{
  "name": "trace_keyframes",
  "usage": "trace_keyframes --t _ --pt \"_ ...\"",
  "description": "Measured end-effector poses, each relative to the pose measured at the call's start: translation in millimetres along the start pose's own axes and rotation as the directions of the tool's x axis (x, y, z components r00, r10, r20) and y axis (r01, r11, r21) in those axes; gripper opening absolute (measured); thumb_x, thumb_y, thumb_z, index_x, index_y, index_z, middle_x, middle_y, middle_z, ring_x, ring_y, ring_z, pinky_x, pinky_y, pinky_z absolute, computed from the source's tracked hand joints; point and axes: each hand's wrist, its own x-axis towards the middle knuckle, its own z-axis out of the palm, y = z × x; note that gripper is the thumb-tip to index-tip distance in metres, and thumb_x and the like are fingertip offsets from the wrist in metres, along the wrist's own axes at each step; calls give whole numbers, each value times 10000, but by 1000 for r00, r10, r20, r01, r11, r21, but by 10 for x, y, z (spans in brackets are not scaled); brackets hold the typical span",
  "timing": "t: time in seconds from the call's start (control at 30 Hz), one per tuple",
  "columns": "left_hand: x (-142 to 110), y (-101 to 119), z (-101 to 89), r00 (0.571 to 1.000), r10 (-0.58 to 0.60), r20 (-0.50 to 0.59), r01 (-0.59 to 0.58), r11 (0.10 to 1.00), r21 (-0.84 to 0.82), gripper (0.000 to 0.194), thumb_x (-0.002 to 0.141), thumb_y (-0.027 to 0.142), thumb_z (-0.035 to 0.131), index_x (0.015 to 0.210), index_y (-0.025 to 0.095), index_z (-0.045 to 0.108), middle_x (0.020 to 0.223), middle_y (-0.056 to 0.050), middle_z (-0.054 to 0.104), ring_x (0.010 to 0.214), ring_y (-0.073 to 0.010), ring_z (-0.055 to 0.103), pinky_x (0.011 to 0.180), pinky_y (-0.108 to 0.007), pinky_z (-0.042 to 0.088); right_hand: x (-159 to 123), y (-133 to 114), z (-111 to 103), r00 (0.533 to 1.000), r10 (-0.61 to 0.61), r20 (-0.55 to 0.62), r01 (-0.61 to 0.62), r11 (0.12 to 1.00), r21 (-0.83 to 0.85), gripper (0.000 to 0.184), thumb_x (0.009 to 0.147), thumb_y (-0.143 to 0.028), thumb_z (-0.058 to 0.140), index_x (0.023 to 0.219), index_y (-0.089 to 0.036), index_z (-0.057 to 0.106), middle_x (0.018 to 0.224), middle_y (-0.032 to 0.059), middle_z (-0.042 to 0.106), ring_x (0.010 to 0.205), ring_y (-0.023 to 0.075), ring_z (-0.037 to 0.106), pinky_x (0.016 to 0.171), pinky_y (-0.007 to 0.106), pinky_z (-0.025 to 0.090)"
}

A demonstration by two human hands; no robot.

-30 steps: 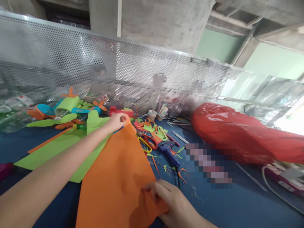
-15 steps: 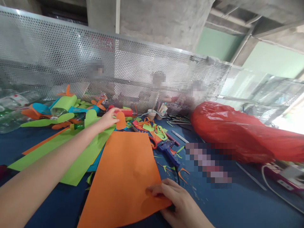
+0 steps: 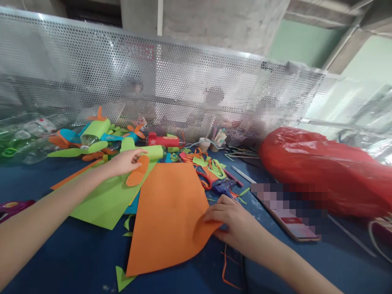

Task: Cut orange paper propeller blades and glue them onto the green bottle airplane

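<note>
My left hand (image 3: 127,161) pinches an orange cutout (image 3: 138,172) with rounded ends, held over green sheets (image 3: 101,202). My right hand (image 3: 231,218) grips the near right edge of a large orange sheet (image 3: 167,212), which curls up there. The sheet's far end rests near the scraps. Just beyond my left hand lies a bottle wrapped in green (image 3: 151,152), partly hidden. Further left, a clear bottle with a green wrap (image 3: 97,130) carries orange and green blade-like pieces.
Red-handled scissors (image 3: 204,180), a blue glue gun (image 3: 224,188) and colored scraps (image 3: 216,168) lie right of the sheet. Beyond are a phone (image 3: 289,220) and a big red plastic bag (image 3: 324,171). Purple scissors (image 3: 15,208) are at left. A perforated metal screen (image 3: 190,73) stands behind.
My left hand has drawn the orange cutout back left and turned it, showing more of its shape. My right hand has shifted up and right with the sheet's edge. The view has turned slightly.
</note>
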Motion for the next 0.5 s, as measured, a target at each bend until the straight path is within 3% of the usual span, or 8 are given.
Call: trace_keyframes --t 0.1,0.17,0.2,0.23,0.3,0.33,0.4,0.5 --pt "-165 209 -10 989 46 -137 -36 996 79 328 782 281 548 1098 209 601 1168 -84 555 1187 -313 450 1030 -465 327 -1 -43 -30 998 54 16 -52 994 -94 164 804 -146 636 889 -250 731 850 34 728 842 249 545 746 377 445" --pt "-354 449 24 986 78 -146 -64 993 97 273 858 310 492 1093 223 599 1227 -59 517 1249 -297 392 1091 -452 252 -12 -42 -44 998 52 31 -48 994 -100 174 770 -98 639 854 -222 728 844 50 726 864 257 553 766 383 452" --pt "-471 579 56 990 105 -98 -96 991 91 250 887 336 468 1066 229 607 1181 -49 549 1193 -271 458 1071 -422 299 -19 -34 -49 999 29 39 -26 997 -74 223 733 -44 631 846 -213 721 866 51 726 887 255 561 788 379 454" --pt "-598 705 98 985 165 57 -169 984 59 246 907 370 459 1038 226 609 1125 -52 582 1121 -254 521 1020 -400 369 -27 -26 -52 999 -1 50 2 999 -32 283 707 -1 615 865 -213 714 909 47 725 914 246 569 816 370 455" --pt "-860 912 202 935 245 255 -247 969 -25 236 822 476 595 950 283 638 1044 3 638 991 -213 608 892 -317 479 -42 -12 -50 997 -28 67 24 998 58 343 696 9 623 940 -221 694 1009 37 709 961 225 590 869 350 452" --pt "-980 984 258 898 263 353 -267 963 -38 347 763 507 664 1042 305 617 1157 -6 609 1057 -236 589 905 -333 479 -51 -9 -45 997 -24 78 17 996 93 302 714 -53 671 963 -223 683 1045 37 697 970 221 600 877 344 456" --pt "-1164 1057 362 843 319 433 -351 936 -6 581 651 556 744 1135 277 583 1229 -60 587 1135 -305 543 937 -402 464 -69 -8 -27 996 6 85 -16 993 121 226 735 -251 755 942 -215 672 1069 48 684 966 227 618 871 344 471" --pt "-1259 1047 456 837 298 458 -372 925 78 566 694 520 725 1150 221 571 1204 -114 595 1109 -334 547 907 -444 474 -102 0 9 996 25 83 -34 994 106 201 788 -392 718 843 -206 664 1039 57 696 941 233 639 852 346 485"
